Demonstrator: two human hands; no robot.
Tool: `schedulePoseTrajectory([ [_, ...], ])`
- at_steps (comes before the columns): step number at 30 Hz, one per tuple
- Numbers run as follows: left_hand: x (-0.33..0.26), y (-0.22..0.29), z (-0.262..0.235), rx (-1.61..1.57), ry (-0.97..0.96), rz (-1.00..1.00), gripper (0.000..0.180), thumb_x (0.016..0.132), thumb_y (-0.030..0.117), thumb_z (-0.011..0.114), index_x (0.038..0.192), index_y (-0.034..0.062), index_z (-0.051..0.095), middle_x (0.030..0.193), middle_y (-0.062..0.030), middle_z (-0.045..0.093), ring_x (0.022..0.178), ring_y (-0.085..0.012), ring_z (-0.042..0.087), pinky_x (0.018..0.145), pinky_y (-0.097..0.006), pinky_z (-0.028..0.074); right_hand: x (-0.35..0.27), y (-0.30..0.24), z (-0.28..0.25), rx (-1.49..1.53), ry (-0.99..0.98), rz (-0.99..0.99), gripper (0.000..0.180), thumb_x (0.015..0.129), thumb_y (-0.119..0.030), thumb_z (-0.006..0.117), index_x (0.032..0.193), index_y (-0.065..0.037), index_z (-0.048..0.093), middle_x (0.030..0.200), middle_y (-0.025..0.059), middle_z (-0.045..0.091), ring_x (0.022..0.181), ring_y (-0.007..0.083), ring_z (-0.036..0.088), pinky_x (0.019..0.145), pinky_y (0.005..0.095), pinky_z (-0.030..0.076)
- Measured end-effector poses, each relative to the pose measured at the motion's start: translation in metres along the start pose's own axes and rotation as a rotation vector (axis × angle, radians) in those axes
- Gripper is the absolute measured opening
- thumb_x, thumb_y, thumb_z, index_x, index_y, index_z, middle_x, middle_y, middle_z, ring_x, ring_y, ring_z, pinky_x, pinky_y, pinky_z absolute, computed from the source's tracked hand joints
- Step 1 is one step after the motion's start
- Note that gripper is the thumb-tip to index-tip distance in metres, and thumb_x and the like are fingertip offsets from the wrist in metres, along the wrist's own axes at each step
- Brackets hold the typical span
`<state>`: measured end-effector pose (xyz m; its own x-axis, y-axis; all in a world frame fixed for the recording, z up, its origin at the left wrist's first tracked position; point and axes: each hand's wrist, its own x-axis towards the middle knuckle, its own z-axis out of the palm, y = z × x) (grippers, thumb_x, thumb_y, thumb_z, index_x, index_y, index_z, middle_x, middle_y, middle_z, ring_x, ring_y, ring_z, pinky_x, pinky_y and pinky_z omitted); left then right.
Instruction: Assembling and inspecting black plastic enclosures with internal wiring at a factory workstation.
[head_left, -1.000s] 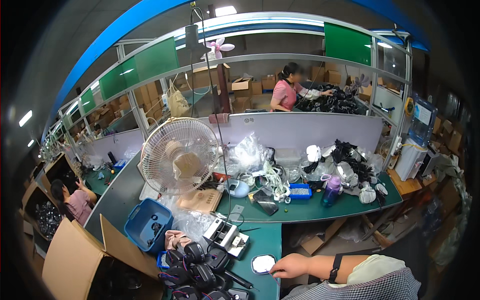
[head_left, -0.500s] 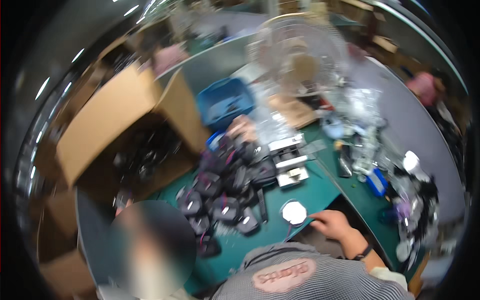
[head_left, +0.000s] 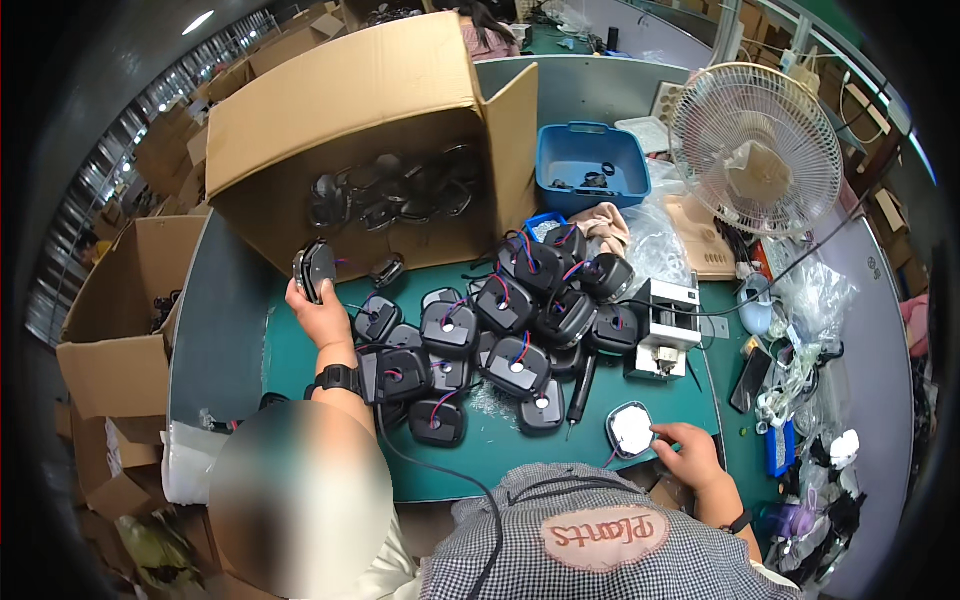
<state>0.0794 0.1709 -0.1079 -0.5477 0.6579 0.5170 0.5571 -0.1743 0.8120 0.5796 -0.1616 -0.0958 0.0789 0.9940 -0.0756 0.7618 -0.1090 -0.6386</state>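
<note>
My left hand (head_left: 325, 320) is closed round a rounded black plastic housing (head_left: 318, 264), held up on edge at the mouth of a large cardboard box (head_left: 345, 85). My right hand (head_left: 690, 457) has its fingertips at the right edge of a black housing with a bright white face (head_left: 631, 430), which lies flat on the green table (head_left: 470, 478). Between my hands is a heap of similar black housings (head_left: 448, 330), many with red and blue wires coming out. A slim black electric screwdriver (head_left: 582, 390) lies beside the heap, its tip toward me.
More black parts (head_left: 395, 195) lie inside the big box. Behind the heap stands a blue basin (head_left: 592, 160), with a desk fan (head_left: 757, 150) to its right. A small white-and-black machine (head_left: 665, 328) stands right of the heap. Plastic bags (head_left: 810, 300) and a phone (head_left: 750, 380) clutter the right side.
My view has turned left and steadied from blur. My left hand now shows clearly with a black housing at the box. My right hand stays at the white-faced housing.
</note>
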Motion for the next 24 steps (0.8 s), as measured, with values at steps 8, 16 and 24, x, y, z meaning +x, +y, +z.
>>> schedulePoseTrajectory([
  [8,0.004,-0.007,-0.021,-0.174,-0.111,-0.283,0.062,0.089,0.019,0.067,0.136,-0.0037,0.034,0.125,-0.0195,0.055,0.11,-0.0279,0.058,0.087,-0.036,0.051,0.044,-0.053,0.036,-0.046,-0.189,-0.121,0.027,0.081,-0.023,0.069,0.104,-0.009,0.071,0.094,0.0118,0.071,0.084,0.0287,0.068,0.074,0.0375,0.053],
  [16,0.001,-0.051,-0.062,-0.15,-0.2,-0.331,0.064,0.09,0.021,0.065,0.138,-0.0035,0.031,0.129,-0.0206,0.05,0.112,-0.0288,0.056,0.082,-0.035,0.057,0.15,-0.164,0.075,-0.037,-0.314,-0.524,0.027,0.082,-0.024,0.07,0.106,-0.01,0.07,0.085,0.0101,0.068,0.078,0.0292,0.066,0.069,0.0392,0.052],
  [24,0.009,-0.072,-0.08,-0.137,-0.227,-0.447,0.065,0.09,0.022,0.065,0.138,-0.0062,0.033,0.127,-0.0191,0.052,0.113,-0.0245,0.055,0.095,-0.035,0.046,0.299,-0.276,0.178,-0.004,-0.296,-0.679,0.029,0.086,-0.028,0.066,0.11,-0.013,0.067,0.098,0.0109,0.066,0.096,0.0325,0.063,0.085,0.042,0.05],
])
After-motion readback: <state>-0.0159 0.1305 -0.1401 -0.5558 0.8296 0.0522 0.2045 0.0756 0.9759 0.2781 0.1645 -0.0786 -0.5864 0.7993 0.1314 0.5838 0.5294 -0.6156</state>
